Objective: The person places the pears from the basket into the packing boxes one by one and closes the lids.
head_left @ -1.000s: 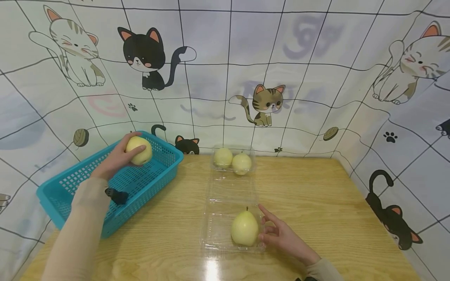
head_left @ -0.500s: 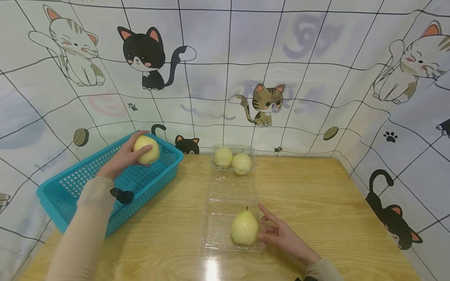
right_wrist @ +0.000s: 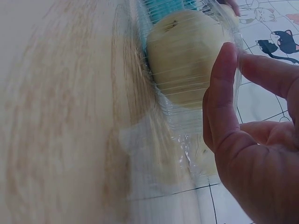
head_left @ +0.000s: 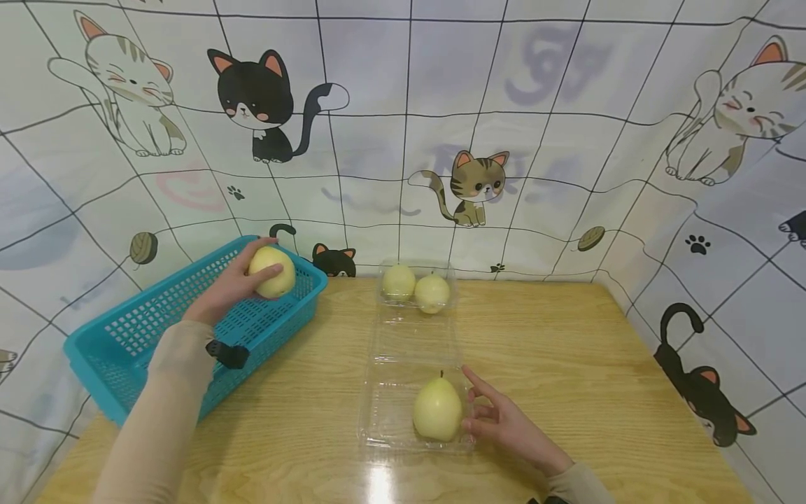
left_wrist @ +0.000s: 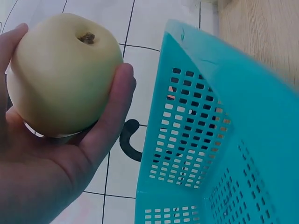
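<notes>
My left hand (head_left: 236, 283) grips a pale yellow pear (head_left: 273, 272) above the far part of a teal perforated basket (head_left: 302, 311). In the left wrist view, thumb and fingers curve round this pear (left_wrist: 65, 74), clear of the basket wall (left_wrist: 187, 121). At the right side of an opened clear plastic box (head_left: 387, 420), my right hand (head_left: 504, 423) holds the edge with bent fingers. One pear (head_left: 438, 410) stands stem up in the near half, beside that hand. Two more pears, a left one (head_left: 399, 283) and a right one (head_left: 432, 293), lie in the far half.
The basket stands at the left on a wooden table (head_left: 535, 336). Behind the table hangs a white cloth (head_left: 365, 147) with a grid and printed cats. A black wrist camera (head_left: 228, 354) sits on the left sleeve, over the basket's near rim.
My left hand has moved to the right with the pear, over the basket's far end. The right hand, the box and the pears in it stay where they were.
</notes>
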### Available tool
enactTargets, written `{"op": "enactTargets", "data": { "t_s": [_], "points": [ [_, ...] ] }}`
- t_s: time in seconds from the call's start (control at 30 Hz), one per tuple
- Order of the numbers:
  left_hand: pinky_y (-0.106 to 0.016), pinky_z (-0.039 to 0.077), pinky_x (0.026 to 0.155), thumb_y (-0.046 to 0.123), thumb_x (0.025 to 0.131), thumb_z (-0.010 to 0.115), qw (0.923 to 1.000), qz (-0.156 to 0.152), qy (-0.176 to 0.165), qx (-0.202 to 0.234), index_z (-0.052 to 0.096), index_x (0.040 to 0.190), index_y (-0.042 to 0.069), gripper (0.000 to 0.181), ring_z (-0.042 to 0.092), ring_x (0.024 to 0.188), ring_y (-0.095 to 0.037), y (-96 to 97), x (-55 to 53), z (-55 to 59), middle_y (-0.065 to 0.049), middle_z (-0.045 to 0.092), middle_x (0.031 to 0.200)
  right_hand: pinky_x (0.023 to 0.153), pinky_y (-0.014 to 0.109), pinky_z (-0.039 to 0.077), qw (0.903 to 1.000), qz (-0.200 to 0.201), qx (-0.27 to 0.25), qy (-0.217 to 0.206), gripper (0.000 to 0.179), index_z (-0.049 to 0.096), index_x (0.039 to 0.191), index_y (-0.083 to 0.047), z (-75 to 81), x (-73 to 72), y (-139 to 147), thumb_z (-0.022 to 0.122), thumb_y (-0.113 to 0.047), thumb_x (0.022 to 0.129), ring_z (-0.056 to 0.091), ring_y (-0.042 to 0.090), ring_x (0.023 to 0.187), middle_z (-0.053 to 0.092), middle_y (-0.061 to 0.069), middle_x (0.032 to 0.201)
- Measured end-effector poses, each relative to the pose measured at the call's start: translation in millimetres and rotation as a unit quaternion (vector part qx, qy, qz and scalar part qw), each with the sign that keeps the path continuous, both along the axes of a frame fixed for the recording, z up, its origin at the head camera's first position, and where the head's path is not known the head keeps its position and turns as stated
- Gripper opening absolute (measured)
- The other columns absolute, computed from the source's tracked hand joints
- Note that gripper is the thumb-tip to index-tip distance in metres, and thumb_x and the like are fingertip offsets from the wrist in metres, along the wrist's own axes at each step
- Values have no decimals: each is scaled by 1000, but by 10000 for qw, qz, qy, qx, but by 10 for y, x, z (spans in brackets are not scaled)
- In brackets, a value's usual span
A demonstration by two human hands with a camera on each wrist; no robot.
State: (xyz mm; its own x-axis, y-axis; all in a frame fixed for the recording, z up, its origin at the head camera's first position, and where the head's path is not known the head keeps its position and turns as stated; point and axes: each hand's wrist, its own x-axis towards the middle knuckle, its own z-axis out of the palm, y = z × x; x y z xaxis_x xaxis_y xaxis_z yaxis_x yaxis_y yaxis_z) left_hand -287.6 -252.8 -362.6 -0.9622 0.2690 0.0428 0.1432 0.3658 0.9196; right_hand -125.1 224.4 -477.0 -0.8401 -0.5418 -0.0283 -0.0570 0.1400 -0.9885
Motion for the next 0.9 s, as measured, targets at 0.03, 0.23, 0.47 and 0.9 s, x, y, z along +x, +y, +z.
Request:
{"op": "enactTargets", "data": {
  "t_s": [0.03,0.23,0.47,0.9],
  "points": [
    [-43,56,76,36,96,59,10000,3,-18,4,24,151,29,66,56,99,-33,7,3,-4,-19,34,134,70,25,52,10000,3,-2,-3,87,5,156,-10,-2,0,1,64,-8,93,59,14,85,26,23,122],
    [-44,55,78,38,96,60,9999,-92,-91,-25,24,150,29,66,57,100,-34,38,24,-18,-19,33,135,70,24,52,10000,31,-72,2,87,4,156,-10,-6,0,-1,64,-6,93,58,13,85,25,24,122],
    [-38,54,80,39,95,60,9994,-282,-134,-156,24,150,29,66,52,106,-34,70,42,-19,-17,30,140,70,23,51,10000,17,-71,-7,87,4,156,-10,-8,-1,-5,64,-6,93,59,14,86,26,25,123],
    [-39,47,82,32,94,64,9993,-258,-204,-156,28,148,26,64,45,108,-34,232,156,69,-16,30,138,71,25,53,10000,-42,18,-16,88,5,156,-12,-14,0,-7,65,-8,92,60,16,88,27,24,123]
  ]
}}
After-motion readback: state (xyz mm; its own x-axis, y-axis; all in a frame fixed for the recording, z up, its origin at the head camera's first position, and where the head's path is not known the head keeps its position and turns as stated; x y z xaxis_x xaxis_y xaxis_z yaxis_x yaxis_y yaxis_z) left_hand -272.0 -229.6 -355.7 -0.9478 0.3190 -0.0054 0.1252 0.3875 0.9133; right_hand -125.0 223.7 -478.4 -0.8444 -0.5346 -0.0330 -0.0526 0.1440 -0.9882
